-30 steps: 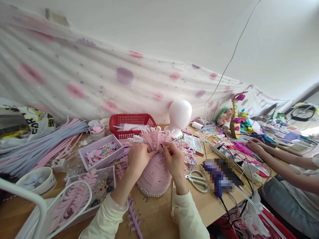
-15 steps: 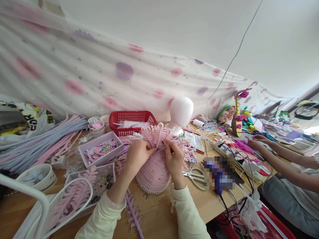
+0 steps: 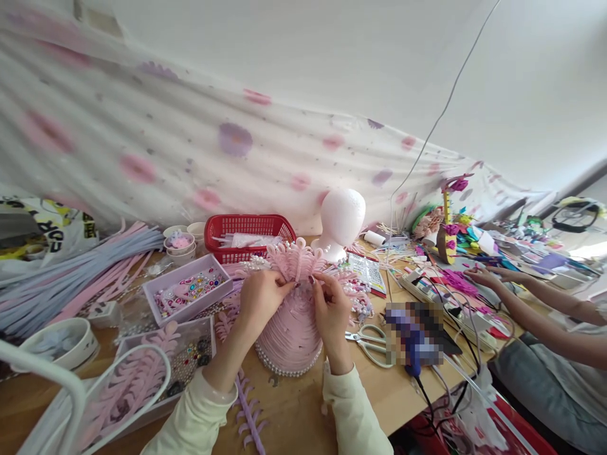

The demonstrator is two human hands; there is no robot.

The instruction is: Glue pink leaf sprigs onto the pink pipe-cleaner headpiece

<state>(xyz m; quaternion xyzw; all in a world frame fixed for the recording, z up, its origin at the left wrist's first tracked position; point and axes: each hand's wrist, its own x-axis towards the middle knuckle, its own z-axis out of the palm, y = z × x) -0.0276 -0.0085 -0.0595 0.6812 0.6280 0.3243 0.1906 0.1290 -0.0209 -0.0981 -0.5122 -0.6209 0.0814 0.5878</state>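
A pink headdress (image 3: 288, 338), its dome ribbed and edged with white pearl beads, stands on the table in front of me. Curled pink plume pieces (image 3: 300, 260) rise from its top. My left hand (image 3: 265, 297) pinches at the base of these plumes from the left. On the other side, my right hand (image 3: 331, 304) has thumb and fingers pressed together at the same spot. Whatever lies between the fingertips is too small to make out. Scissors (image 3: 372, 344) with pale handles lie right of my right hand. A purple fuzzy stem (image 3: 250, 411) lies near my left sleeve.
Behind the headdress are a red basket (image 3: 222, 254) and a white foam head (image 3: 343, 218). Trays of gems (image 3: 156, 287), pale fuzzy stems (image 3: 90, 268) and a white tubular frame (image 3: 78, 379) fill the left. Cables, a power strip (image 3: 417, 287) and a co-worker's arms (image 3: 535, 303) are at right.
The whole view has shifted slightly. Both hands stay at the plume base, with the right fingertips turned a little. The headdress stays in place.
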